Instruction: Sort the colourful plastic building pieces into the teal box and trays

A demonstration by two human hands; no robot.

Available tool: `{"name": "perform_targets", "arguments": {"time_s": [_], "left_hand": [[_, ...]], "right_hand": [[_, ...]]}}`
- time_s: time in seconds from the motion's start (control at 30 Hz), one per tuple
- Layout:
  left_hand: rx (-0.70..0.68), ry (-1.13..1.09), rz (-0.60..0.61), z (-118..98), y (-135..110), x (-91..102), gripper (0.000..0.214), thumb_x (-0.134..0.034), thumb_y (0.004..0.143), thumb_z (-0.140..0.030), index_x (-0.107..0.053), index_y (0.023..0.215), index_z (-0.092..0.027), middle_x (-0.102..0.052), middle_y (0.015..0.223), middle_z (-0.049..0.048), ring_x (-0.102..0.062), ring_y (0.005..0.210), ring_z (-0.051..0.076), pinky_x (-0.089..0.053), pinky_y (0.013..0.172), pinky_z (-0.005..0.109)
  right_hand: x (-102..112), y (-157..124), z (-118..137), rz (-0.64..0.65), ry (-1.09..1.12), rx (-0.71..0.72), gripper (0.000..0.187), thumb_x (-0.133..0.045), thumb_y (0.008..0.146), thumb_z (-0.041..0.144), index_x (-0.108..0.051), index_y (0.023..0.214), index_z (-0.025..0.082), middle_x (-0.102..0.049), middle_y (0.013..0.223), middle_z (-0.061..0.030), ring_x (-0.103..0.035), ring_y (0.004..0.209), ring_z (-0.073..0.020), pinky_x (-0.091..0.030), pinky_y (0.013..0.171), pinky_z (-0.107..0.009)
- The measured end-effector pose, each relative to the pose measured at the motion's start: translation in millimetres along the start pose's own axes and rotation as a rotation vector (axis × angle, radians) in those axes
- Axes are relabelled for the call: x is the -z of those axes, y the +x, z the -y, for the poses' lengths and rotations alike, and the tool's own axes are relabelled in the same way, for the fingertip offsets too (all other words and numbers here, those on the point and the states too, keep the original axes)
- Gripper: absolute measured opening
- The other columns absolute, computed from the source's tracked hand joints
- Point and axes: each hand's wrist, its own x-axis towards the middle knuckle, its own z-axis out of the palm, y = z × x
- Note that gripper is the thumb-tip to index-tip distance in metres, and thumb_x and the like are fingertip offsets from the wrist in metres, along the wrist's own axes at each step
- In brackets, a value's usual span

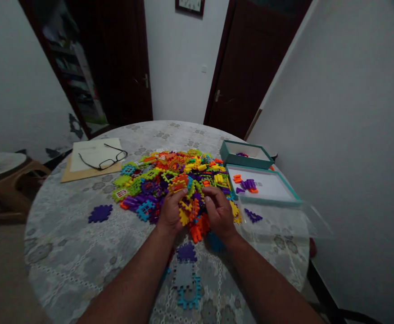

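Observation:
A heap of colourful plastic interlocking tiles (169, 177) covers the middle of a round table (65, 252). My left hand (171, 209) rests on the near edge of the heap, fingers curled around an orange tile (178, 183). My right hand (219, 211) lies beside it with fingers bent down into the pieces; what it grips is hidden. A short chain of joined purple, grey and blue tiles (186, 276) lies flat between my forearms. One purple tile (100, 213) sits alone to the left.
Two teal box halves (247, 155) (294, 198) stand at the right, the nearer one holding a few orange and purple pieces. A clear plastic bag (284, 220) lies before them. Glasses (104, 157) rest on papers at back left. Wall close on the right.

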Motion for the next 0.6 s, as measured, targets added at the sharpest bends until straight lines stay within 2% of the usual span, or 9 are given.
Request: {"name": "perform_targets", "arguments": {"time_s": [0.17,0.37,0.5,0.6], "left_hand": [[0.069,0.012,0.053,2.5,-2.1,0.5,0.038,-0.083,0.070,-0.028,-0.076,0.106,-0.016,-0.080,0.089,0.0079,-0.078,0.088,0.029,-0.062,0.084,0.041],[0.106,0.064,0.089,-1.7,-7.0,-3.2,0.040,-0.081,0.075,-0.030,-0.076,0.112,-0.017,-0.081,0.098,0.0097,-0.078,0.093,0.031,-0.062,0.087,0.044],[0.102,0.125,0.131,1.4,-7.3,-1.8,0.040,-0.084,0.073,-0.030,-0.077,0.110,-0.016,-0.081,0.103,0.0108,-0.077,0.096,0.031,-0.060,0.090,0.042],[0.088,0.118,0.108,4.6,-5.1,1.1,0.037,-0.085,0.073,-0.029,-0.077,0.106,-0.016,-0.080,0.099,0.0094,-0.077,0.093,0.030,-0.060,0.085,0.039]], "right_hand": [[12.8,1.5,-5.8,-0.014,-0.042,-0.021,0.025,-0.055,0.100,0.026,-0.069,0.121,0.025,-0.069,0.122,-0.0079,-0.064,0.117,-0.0242,-0.050,0.107,-0.044],[15.2,1.7,-1.6,0.036,-0.024,-0.047,0.027,-0.058,0.099,0.030,-0.067,0.125,0.026,-0.069,0.125,-0.0077,-0.066,0.116,-0.0241,-0.052,0.104,-0.043],[16.1,1.3,2.5,0.098,-0.020,-0.105,0.041,-0.068,0.095,0.036,-0.062,0.135,0.027,-0.070,0.122,-0.0072,-0.069,0.105,-0.0233,-0.056,0.093,-0.039],[13.1,1.1,3.0,0.126,0.038,-0.187,0.043,-0.069,0.094,0.035,-0.062,0.135,0.027,-0.073,0.117,-0.0063,-0.071,0.098,-0.0220,-0.057,0.089,-0.037]]}}
